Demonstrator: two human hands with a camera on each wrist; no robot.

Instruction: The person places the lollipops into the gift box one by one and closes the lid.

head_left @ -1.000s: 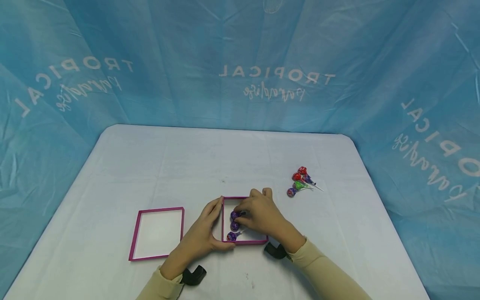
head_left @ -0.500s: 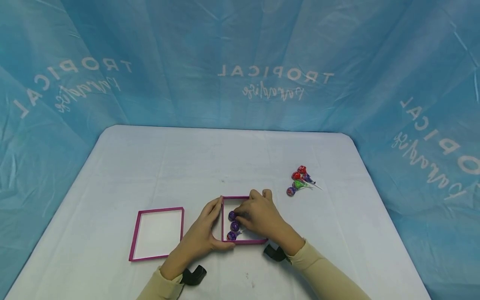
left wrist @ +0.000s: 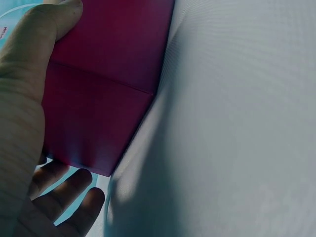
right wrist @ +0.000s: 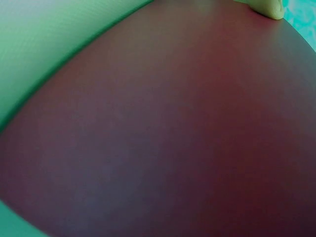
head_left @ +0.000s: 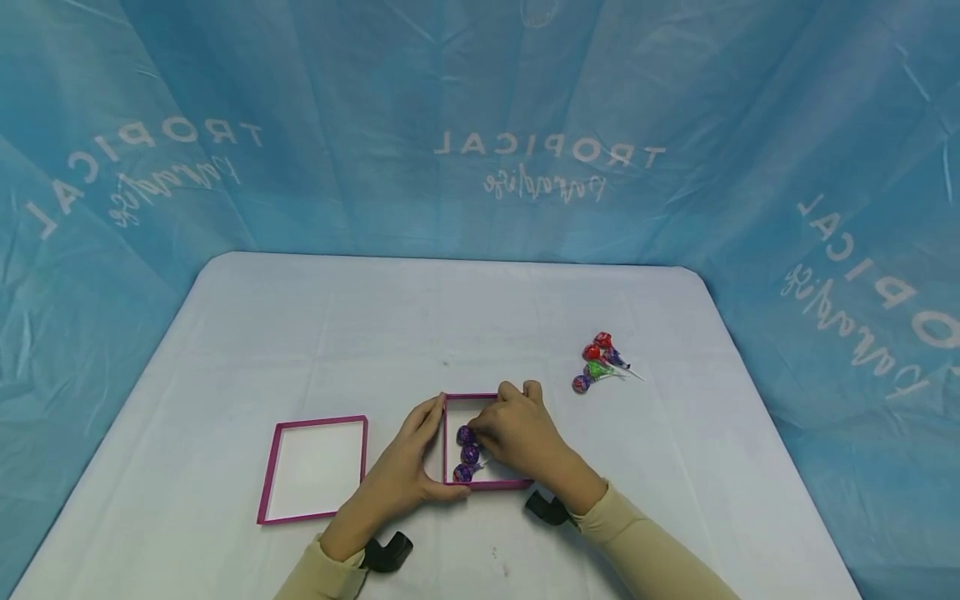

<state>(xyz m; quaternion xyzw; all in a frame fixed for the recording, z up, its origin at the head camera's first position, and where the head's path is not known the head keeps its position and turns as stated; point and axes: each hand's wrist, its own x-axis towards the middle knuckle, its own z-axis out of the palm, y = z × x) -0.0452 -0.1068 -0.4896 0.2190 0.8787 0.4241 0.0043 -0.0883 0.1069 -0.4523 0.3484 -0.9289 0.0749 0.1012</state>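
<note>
Lying at your left was a shallow, square, magenta-rimmed tray (head_left: 268, 475) with a flat white floor, its near-right corner hidden by your left arm. Your left hand (head_left: 408, 462) had its thumb spread apart from its fairly straight fingers, braced against two walls of a smooth, square magenta box (head_left: 495, 486). Inside, three round-headed, glossy-wrapped purple lollipops (head_left: 469, 454) lined the left wall; your right hand (head_left: 521, 429), fingers curled together, pinched the farthest. Beyond, red, green and purple lollipops (head_left: 597, 369) clustered on creased white cloth (head_left: 412, 333), before a wrinkled blue curtain (head_left: 480, 83).
</note>
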